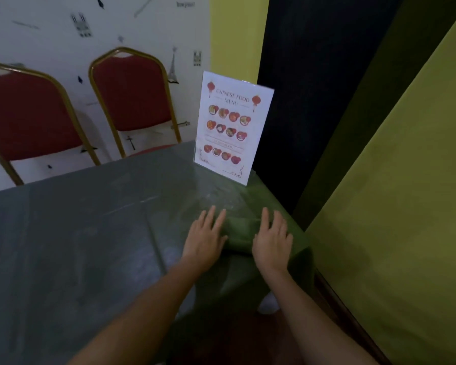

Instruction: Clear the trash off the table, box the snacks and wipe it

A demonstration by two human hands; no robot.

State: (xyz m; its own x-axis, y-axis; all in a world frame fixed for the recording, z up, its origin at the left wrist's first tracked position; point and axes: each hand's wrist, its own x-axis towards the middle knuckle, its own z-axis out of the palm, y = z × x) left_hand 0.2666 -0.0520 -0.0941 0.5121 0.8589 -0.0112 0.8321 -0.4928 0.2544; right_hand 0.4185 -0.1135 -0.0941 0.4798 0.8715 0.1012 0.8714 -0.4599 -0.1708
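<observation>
A folded dark green cloth [241, 234] lies near the right edge of the table [77, 233], which has a clear plastic sheet over a green tablecloth. My left hand [206, 241] lies flat on the cloth's left end with its fingers straight. My right hand [273, 241] presses flat on the cloth's right end, fingers spread. No trash or snacks show on the table.
A laminated Chinese food menu [233, 125] stands upright at the table's far right corner. Two red chairs with gold frames [132, 101] [24, 119] stand behind the table against a white patterned wall. Yellow-green and dark wall panels [392, 154] close in on the right.
</observation>
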